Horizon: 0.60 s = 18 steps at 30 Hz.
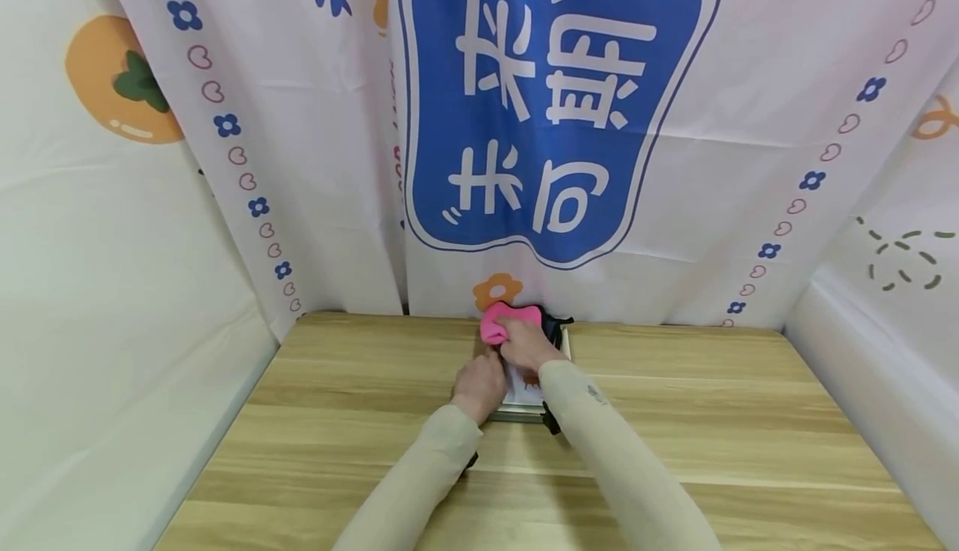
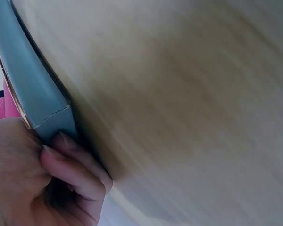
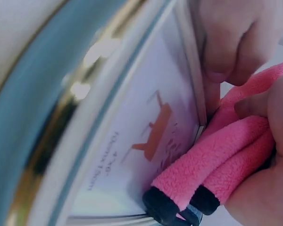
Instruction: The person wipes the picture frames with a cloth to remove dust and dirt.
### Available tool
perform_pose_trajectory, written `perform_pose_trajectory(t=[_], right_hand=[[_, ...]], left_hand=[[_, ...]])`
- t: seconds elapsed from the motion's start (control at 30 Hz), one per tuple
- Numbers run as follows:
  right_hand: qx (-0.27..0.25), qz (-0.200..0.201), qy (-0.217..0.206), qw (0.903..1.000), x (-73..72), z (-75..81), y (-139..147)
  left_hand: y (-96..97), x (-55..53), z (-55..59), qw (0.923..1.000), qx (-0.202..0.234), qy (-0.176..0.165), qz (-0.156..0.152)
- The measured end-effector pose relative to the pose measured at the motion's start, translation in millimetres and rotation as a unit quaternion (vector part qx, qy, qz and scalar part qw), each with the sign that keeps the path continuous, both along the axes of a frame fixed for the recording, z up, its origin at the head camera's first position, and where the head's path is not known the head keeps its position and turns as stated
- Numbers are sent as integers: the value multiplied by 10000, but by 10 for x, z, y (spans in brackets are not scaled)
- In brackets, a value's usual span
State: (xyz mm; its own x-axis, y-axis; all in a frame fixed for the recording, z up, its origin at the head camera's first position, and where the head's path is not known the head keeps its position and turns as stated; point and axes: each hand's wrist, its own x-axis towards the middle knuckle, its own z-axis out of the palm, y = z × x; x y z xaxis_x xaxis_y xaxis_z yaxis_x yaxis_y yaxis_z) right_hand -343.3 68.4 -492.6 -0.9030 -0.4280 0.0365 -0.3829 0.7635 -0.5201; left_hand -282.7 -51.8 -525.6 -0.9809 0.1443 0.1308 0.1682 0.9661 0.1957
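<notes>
A photo frame (image 1: 522, 397) with a teal side (image 2: 30, 70) and gold trim lies at the back of the table. Its insert (image 3: 146, 132) bears an orange bench drawing and small print. My left hand (image 1: 480, 384) grips the frame's left edge, with curled fingertips (image 2: 68, 160) at the teal corner. A pink fleecy cloth (image 1: 494, 324) with black edging is bunched in my right hand (image 1: 527, 344), over the far part of the frame. In the right wrist view the folded cloth (image 3: 212, 165) lies against the insert, close to my left hand's fingers.
The wood-grain table (image 1: 360, 401) extends to both sides and toward me. Right behind the frame hangs a white printed curtain (image 1: 337, 226) with a large blue patch. White fabric walls (image 1: 97, 326) flank the table.
</notes>
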Motion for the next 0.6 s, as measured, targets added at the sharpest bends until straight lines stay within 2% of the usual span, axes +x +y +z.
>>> perform_pose_trajectory(t=[0.13,0.17,0.27,0.37,0.4,0.47,0.6], right_hand=[[-487,174,-31,9987,-30,35,55],[-696,335,141,9969,-143,-80,118],[-1297,431,206,9904,-181,-51,236],[-1783,331,267,9831,-221,35,387],[-1855,172,176,9823,-131,196,414],[-1887,107,379,9812,-153,288,548],[-1336,-45,1097,9849,-170,445,847]], left_hand=[[7,2,11,9998,182,14,52],[10,2,8,9999,162,15,48],[13,6,-10,9999,127,53,57],[18,7,-23,10000,34,68,2],[21,10,-23,9999,70,78,-1],[27,18,-15,9999,116,121,-10],[43,35,-5,9996,243,136,54]])
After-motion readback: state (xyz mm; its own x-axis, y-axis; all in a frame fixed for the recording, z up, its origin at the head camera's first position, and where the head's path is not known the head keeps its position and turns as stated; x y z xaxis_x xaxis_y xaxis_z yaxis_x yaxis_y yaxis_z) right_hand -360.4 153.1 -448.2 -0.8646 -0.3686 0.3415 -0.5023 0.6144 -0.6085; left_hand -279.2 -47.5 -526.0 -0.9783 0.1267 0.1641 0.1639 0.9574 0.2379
